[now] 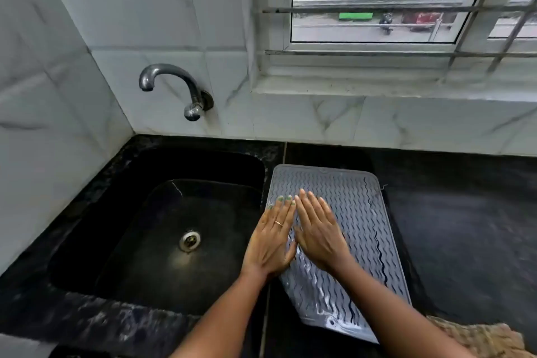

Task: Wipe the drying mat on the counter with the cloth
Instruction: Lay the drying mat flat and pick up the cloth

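A grey ribbed drying mat (357, 212) lies on the black counter just right of the sink, with wet patches near its front end. My left hand (273, 237) rests flat on the mat's left edge, fingers together, a ring on one finger. My right hand (318, 229) lies flat beside it on the mat, fingers extended. Neither hand holds anything. A beige knitted cloth (479, 338) lies on the counter at the bottom right corner, partly hidden by my right forearm.
A black sink (162, 171) with a metal drain (189, 240) is at the left, a wall tap (174, 84) above it. Black counter (465, 212) stretches right of the mat. Tiled wall and a barred window (377, 9) stand behind.
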A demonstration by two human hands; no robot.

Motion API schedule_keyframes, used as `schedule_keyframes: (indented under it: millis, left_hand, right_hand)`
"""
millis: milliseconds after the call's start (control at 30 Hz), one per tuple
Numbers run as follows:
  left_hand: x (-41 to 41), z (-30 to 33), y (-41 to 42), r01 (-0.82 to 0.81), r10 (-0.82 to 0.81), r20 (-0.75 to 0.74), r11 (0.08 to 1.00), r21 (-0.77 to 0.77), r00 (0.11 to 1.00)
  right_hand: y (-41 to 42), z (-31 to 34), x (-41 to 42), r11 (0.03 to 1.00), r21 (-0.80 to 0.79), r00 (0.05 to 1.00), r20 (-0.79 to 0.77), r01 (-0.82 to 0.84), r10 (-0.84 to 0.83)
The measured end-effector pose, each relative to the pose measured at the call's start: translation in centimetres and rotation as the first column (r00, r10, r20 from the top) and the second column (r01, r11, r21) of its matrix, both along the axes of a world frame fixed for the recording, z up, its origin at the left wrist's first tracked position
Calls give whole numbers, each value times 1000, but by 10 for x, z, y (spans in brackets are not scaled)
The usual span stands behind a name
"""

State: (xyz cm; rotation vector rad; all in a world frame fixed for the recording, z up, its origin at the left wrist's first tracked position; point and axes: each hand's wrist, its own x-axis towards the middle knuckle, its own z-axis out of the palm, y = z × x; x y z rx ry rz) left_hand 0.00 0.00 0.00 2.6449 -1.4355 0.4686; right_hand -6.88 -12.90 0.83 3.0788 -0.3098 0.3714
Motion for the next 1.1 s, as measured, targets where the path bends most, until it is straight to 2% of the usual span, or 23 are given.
schedule_keyframes:
  millis: [67, 167, 300, 400, 500, 567, 633, 667, 700, 767, 833, 900, 967, 1033, 1100]
  left_hand:
    - [-1, 1, 1, -12, 11, -48, 1000, -12, 999]
    - [0, 0, 0, 2, -2, -9, 1000, -25, 1000]
    - [7, 5, -3, 36, -32, -106, 999, 36, 994]
    - [10, 12, -2, 67, -96, -314, 992, -103, 945]
    - [9, 21, 8, 20, -113, -325, 960, -279, 939]
    - [6, 19, 17, -96, -41, -399, 944, -316, 916]
    - [1, 14, 20, -305, 75, -589, 903, -302, 805]
    - [-1, 11, 20, -437, 120, -719, 857, -273, 684]
    - [-1, 11, 19, -566, 126, -842, 791, -234, 525]
    - [-2, 10, 19, -759, 23, -978, 635, -147, 209]
    - [-1, 7, 20, -834, -53, -996, 545, -90, 73]
    - [-1, 6, 22, -827, -66, -998, 560, -48, 13]
    - [-2, 7, 22, -786, -65, -998, 616, -54, 17]
    - [-3, 9, 20, -779, -46, -996, 620, -93, 82]
    - [-2, 15, 19, -760, 58, -979, 640, -113, 195]
  right_hand:
    - [2, -1, 0, 1000, 10, 1000, -6, 17, -17]
    - [2, -4, 1, 999, 5, 999, -12, 33, -33]
    - [-1, 2, 7, 999, 38, 998, -52, 26, -24]
    - [1, 10, 6, 981, 180, 997, -1, 72, -73]
    - [5, 17, -1, 943, 322, 992, 62, 81, -106]
    - [10, 20, -10, 906, 416, 994, 43, 76, -103]
    - [18, 22, -18, 854, 514, 997, -14, 75, -79]
    - [23, 22, -21, 833, 548, 997, -51, 77, -59]
    - [27, 22, -25, 822, 564, 996, -80, 77, -38]
    - [36, 19, -30, 817, 572, 992, -125, 67, 6]
    - [42, 15, -35, 815, 577, 980, -185, 48, 73]
    - [43, 9, -39, 828, 559, 938, -310, 50, 153]
    - [42, 5, -43, 863, 503, 885, -423, 52, 194]
    - [39, 4, -45, 873, 487, 887, -415, 30, 201]
    - [33, 7, -45, 836, 548, 926, -324, 18, 193]
